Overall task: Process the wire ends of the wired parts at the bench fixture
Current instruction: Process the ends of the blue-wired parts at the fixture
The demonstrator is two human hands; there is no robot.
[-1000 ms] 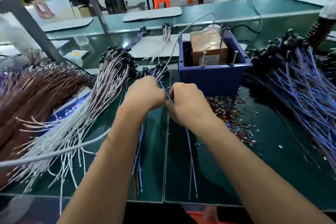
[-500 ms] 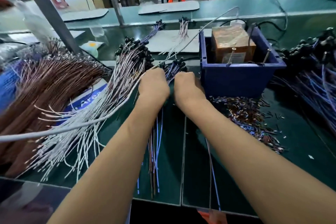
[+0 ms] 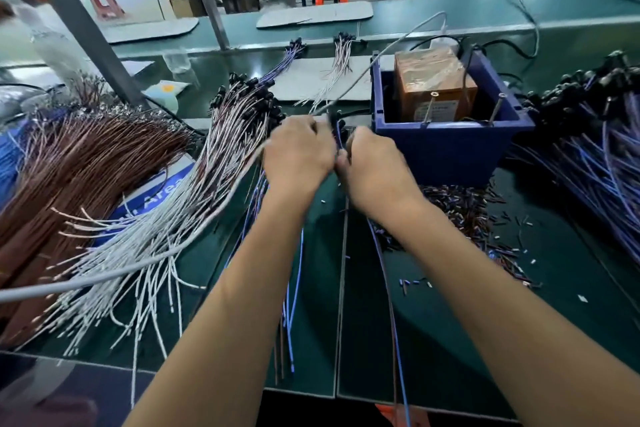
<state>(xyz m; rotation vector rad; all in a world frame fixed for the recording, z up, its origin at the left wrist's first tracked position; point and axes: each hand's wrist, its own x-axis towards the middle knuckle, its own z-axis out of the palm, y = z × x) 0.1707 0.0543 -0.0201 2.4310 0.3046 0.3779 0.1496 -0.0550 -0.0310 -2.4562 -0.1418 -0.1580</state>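
Head view: both hands have closed together at the small wire bunch [image 3: 337, 135] beside the blue fixture box [image 3: 450, 149].
Grip: left hand [image 3: 298, 159] and right hand [image 3: 375, 166] each pinching wires — separating one part for processing, likely.

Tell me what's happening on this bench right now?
A person at a green bench has both hands together over a small bunch of blue wired parts, the left hand and right hand gripping them just left of the blue bin that holds a brown fixture box. Their wire tails trail toward the bench's near edge. Piles of white, brown and blue wires lie around, with cut scraps beside the bin.
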